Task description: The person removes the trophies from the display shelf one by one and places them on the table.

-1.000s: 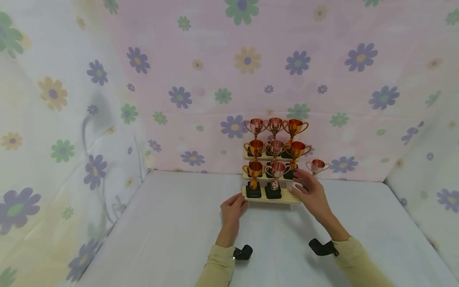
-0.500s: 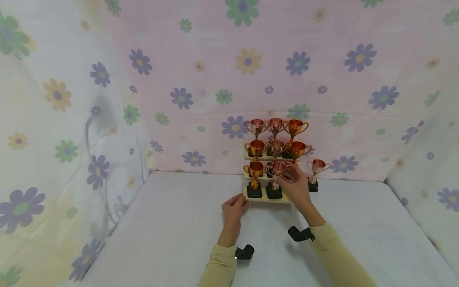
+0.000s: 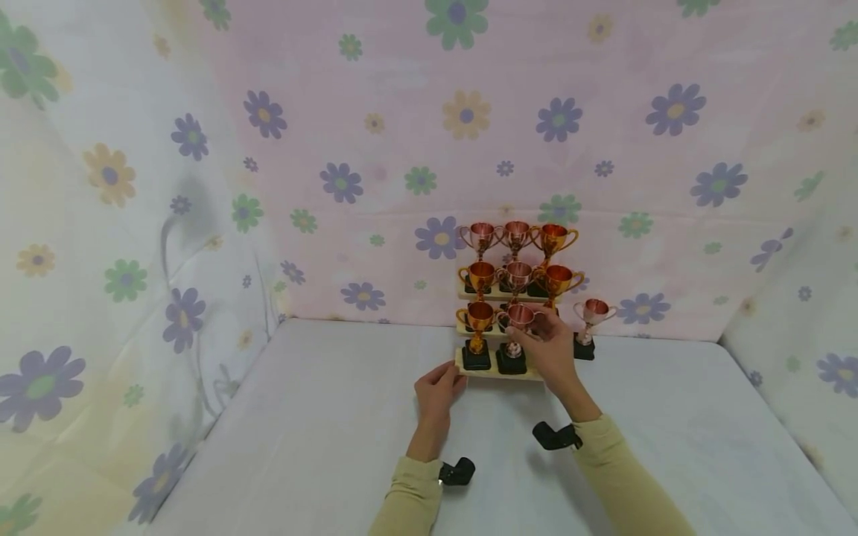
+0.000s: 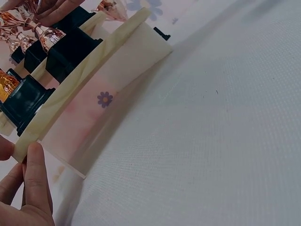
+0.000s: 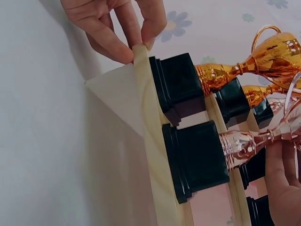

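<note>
A three-tier pale wooden display stand [image 3: 482, 374] holds several small trophies. My left hand [image 3: 436, 398] pinches the left end of its lowest step, thumb above and fingers beneath, as the left wrist view shows the wooden board [image 4: 66, 101]. On that step stand a gold trophy [image 3: 477, 356] at the left and a rose-gold trophy [image 3: 512, 362] beside it, both on black bases. My right hand [image 3: 553, 353] holds the rose-gold trophy by its cup, thumb in front and fingers behind. The hand hides the right part of the step.
One more rose-gold trophy [image 3: 593, 313] stands to the right of the stand, behind my right hand. Gold and rose-gold trophies [image 3: 518, 277] fill the upper steps. White cloth [image 3: 322, 417] covers the table, and a flowered backdrop [image 3: 375, 268] rises behind.
My right hand has moved left from the stand's right end to the rose-gold trophy on the lowest step and taken hold of its cup. The left hand has stayed in place.
</note>
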Demonstrator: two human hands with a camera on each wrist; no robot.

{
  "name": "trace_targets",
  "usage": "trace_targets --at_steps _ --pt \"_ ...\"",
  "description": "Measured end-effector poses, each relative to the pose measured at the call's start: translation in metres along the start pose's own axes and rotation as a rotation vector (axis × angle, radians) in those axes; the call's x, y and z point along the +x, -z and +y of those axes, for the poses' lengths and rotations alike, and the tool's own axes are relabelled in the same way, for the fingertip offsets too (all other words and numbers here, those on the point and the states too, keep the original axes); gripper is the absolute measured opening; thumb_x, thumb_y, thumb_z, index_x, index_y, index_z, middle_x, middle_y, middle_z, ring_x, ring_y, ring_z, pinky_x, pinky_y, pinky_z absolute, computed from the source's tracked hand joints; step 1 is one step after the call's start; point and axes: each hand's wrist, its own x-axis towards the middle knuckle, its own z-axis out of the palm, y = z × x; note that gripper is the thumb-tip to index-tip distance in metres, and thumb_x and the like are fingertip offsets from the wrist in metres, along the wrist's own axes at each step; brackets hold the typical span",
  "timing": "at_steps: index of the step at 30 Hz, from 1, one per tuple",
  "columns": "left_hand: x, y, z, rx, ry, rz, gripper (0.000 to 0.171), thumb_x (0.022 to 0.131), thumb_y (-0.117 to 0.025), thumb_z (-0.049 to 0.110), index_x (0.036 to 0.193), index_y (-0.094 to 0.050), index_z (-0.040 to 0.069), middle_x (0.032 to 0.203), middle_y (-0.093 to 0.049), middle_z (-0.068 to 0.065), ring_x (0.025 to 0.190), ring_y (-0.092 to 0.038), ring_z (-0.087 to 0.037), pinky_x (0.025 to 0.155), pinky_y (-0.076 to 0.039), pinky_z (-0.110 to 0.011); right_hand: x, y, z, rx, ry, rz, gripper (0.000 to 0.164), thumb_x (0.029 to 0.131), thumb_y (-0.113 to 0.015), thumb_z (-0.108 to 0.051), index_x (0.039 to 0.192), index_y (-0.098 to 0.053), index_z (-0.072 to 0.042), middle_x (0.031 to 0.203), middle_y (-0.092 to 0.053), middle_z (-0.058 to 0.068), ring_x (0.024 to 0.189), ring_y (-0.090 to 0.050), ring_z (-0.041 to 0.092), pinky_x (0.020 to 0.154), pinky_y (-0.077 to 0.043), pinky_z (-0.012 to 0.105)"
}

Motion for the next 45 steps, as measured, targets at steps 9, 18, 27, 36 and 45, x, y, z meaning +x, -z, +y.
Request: trace_targets --at_steps 9,18,27,36,45 --pt "0.0 -0.001 0.001 0.0 -0.005 -0.006 0.031 0.098 -0.066 0.009 0.123 -0.067 -0.008 0.12 -0.066 -0.024 0.092 -0.071 -0.016 0.086 -0.062 -0.03 0.002 0.002 0.001 0.002 0.073 -0.006 0.046 0.086 -0.082 -0.006 0.127 -0.063 -0.001 0.11 -0.066 0.006 0.094 -0.063 0.011 0.08 -0.057 0.016" --pt "-0.001 -0.002 -0.002 -0.026 -0.033 0.0 0.029 0.096 -0.066 0.004 0.12 -0.067 -0.012 0.113 -0.069 -0.023 0.084 -0.071 -0.013 0.083 -0.062 -0.029 -0.003 0.002 0.004 -0.02 0.079 0.022 0.049 0.084 -0.083 -0.004 0.129 -0.063 0.001 0.117 -0.066 0.014 0.097 -0.063 0.01 0.085 -0.055 0.015" --pt "0.0 -0.001 -0.003 -0.019 -0.021 0.006 0.031 0.096 -0.066 0.005 0.122 -0.066 -0.012 0.118 -0.067 -0.025 0.083 -0.072 -0.013 0.081 -0.062 -0.029 -0.025 0.006 -0.006 0.063 0.203 0.011 0.048 0.077 -0.082 0.013 0.121 -0.064 0.009 0.113 -0.067 -0.003 0.1 -0.068 0.004 0.084 -0.059 0.02" --pt "0.003 -0.002 -0.002 -0.016 -0.018 0.023 0.03 0.096 -0.066 0.004 0.121 -0.067 -0.011 0.117 -0.068 -0.024 0.082 -0.072 -0.012 0.082 -0.063 -0.029 -0.039 0.028 -0.003 0.069 0.26 -0.001 0.049 0.078 -0.077 0.018 0.123 -0.062 0.009 0.114 -0.066 -0.002 0.102 -0.068 0.007 0.084 -0.06 0.022" --pt "0.004 -0.003 -0.002 -0.019 -0.012 0.027 0.03 0.094 -0.066 0.004 0.12 -0.068 -0.011 0.114 -0.069 -0.023 0.083 -0.07 -0.013 0.082 -0.062 -0.028 -0.043 0.062 -0.006 -0.007 0.244 0.054 0.048 0.08 -0.075 0.019 0.125 -0.06 0.01 0.114 -0.067 -0.009 0.096 -0.067 0.005 0.082 -0.059 0.017"
